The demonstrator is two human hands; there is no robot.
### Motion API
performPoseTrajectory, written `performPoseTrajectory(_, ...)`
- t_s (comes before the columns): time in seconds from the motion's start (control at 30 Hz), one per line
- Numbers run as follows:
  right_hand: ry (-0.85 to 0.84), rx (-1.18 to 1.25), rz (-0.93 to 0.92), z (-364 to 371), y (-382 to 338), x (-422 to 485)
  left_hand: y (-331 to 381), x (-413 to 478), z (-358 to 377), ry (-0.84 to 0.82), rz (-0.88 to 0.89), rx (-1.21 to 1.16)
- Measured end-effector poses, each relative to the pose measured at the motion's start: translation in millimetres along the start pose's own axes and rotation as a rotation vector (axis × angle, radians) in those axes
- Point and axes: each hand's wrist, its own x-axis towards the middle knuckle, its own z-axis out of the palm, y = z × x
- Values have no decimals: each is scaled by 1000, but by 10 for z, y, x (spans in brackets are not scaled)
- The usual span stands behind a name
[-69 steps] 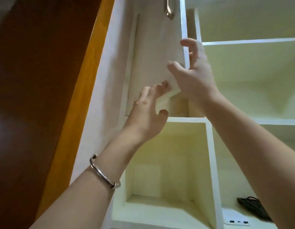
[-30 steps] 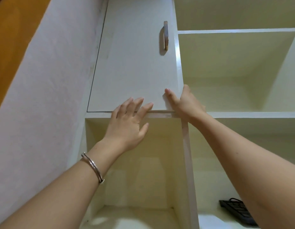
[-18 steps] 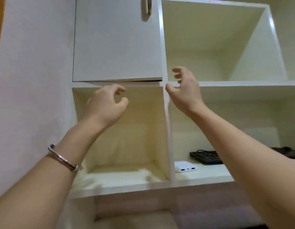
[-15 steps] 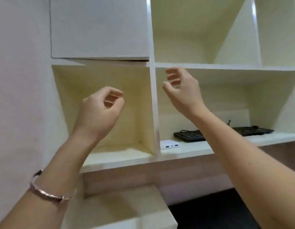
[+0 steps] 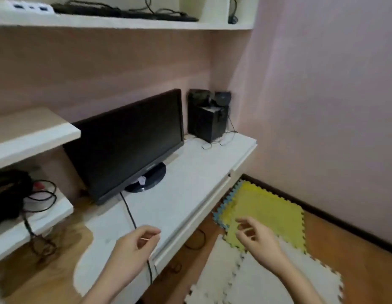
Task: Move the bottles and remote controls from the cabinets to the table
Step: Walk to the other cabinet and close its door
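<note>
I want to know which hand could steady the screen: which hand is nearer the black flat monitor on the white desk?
Left. The left hand hovers over the desk in front of the black flat monitor; the right hand hangs beyond the desk edge, over the foam floor mats.

The bench [image 5: 190, 183] is smooth white laminate, matt. On it, the monitor [image 5: 129, 141] has a dark, faintly glossy screen in a black plastic frame — its round base [image 5: 151, 178] shinier. The floor [image 5: 355, 270] is polished wood; the yellow foam mat [image 5: 263, 211] and white foam mats [image 5: 256, 279] look soft and dull.
</note>
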Motion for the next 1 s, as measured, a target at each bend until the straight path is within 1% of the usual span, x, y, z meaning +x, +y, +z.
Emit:
performPoseTrajectory(0.13, 38, 30, 359, 59, 1031, -722, -619, -72, 776, -225, -180, 3)
performPoseTrajectory(0.2, 31, 31, 486, 61, 1406, -1017, -831, -105, 1065, -336, -260, 48)
performPoseTrajectory(0.37, 55, 111, 774, -15, 2114, -1513, -1130, -33, 1595, -493, -432, 193)
performPoseTrajectory(0.43, 61, 147, 876, -93, 2388, -1656, -1119, 23, 1839, -511, -499, 211)
performPoseTrajectory(0.57, 17, 199, 1061, -307, 2887, -1842, -943, 171, 2408, -556, -707, 161)
performPoseTrajectory(0.67, -3, 308, 1203, -487, 3140, -1822, -763, 322, 2776, -486, -799, 155)
performPoseTrajectory(0.77, -82, 400, 1283, -707, 3240, -1650, -578, 487, 3019, -488, -783, 188)
performPoseTrajectory(0.83, -116, 419, 1266, -888, 3294, -1446, -440, 641, 3146, -508, -713, 201)
performPoseTrajectory(0.9, -74, 408, 1214, -1101, 3369, -1179, -317, 820, 3259, -526, -663, 194)
performPoseTrajectory(1.0, 11, 417, 1156, -1427, 3472, -718, -146, 1109, 3412, -545, -646, 198)
